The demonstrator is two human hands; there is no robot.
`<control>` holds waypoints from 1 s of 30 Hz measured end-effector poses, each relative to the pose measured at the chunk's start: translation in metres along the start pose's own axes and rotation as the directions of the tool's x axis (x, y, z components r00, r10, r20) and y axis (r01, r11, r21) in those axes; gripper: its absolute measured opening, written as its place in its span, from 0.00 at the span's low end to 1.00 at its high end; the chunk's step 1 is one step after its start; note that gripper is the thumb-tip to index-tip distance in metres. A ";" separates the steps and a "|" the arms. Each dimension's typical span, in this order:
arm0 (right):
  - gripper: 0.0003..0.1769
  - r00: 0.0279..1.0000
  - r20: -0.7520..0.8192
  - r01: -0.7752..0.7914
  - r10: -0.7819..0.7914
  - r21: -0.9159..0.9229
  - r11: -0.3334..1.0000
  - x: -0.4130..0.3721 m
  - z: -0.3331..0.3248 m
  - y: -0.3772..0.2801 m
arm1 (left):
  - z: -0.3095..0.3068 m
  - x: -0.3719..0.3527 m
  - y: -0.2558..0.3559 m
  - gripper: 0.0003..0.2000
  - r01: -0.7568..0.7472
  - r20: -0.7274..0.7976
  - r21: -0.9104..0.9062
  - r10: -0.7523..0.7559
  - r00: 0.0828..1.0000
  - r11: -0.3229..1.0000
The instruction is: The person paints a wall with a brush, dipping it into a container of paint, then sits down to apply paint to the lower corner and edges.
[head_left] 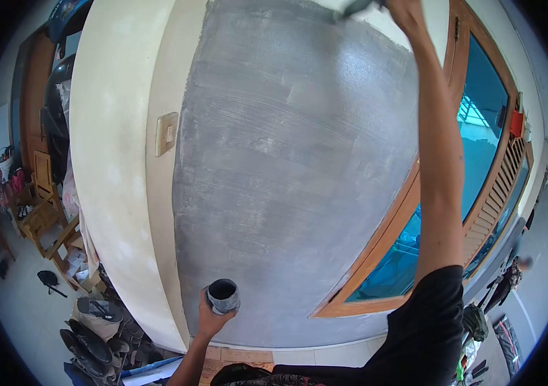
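Observation:
Low in front of the wall, my left hand (211, 320) is wrapped round a grey-smeared cup (227, 303). Its mouth faces up and looks dark inside. My right arm reaches high, and my right hand (407, 14) is closed on a paintbrush at the top edge of the view. The dark brush head (356, 8) points left, at the upper edge of the grey coat; blur hides whether it touches the wall. Grey paint (274, 167) with streaky strokes covers most of the wall panel, and a pale strip (429, 26) shows at its upper right.
A light switch (166, 134) sits on the cream strip left of the grey area. To the right is a wood-framed window (377, 276) with blue glass. Shoes (90, 341) and a wooden chair (42, 215) stand at the left. Another person (512, 276) is far right.

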State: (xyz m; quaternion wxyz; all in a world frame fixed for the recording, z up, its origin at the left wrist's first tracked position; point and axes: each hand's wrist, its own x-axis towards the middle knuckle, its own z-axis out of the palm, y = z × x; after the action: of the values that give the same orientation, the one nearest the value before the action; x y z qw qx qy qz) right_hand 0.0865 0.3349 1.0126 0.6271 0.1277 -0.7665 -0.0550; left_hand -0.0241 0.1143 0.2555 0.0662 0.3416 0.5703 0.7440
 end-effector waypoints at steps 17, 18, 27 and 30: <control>0.21 0.991 -0.071 -0.126 0.111 -0.251 0.960 -0.052 -0.138 0.100 | 0.079 -0.022 -0.012 0.39 0.004 -0.005 -0.031 -0.004 1.000 1.000; 0.22 0.987 -0.140 -0.097 0.078 -0.130 0.987 -0.045 -0.131 0.091 | 0.084 -0.023 -0.010 0.39 -0.001 -0.014 -0.036 0.001 1.000 0.999; 0.23 0.983 -0.139 0.088 -0.122 -0.225 0.970 -0.056 -0.102 0.131 | 0.147 -0.050 -0.012 0.39 0.017 -0.047 -0.073 -0.020 0.999 0.997; 0.20 0.994 -0.082 -0.071 0.068 -0.031 0.997 -0.083 -0.177 0.200 | 0.161 -0.054 -0.014 0.40 0.020 -0.017 -0.072 -0.021 1.000 0.997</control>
State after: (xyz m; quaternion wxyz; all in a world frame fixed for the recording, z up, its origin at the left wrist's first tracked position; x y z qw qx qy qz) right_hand 0.2490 0.5627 1.0193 0.6610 0.0922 -0.7435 -0.0409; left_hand 0.1068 0.2225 0.2379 0.0809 0.3268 0.5473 0.7662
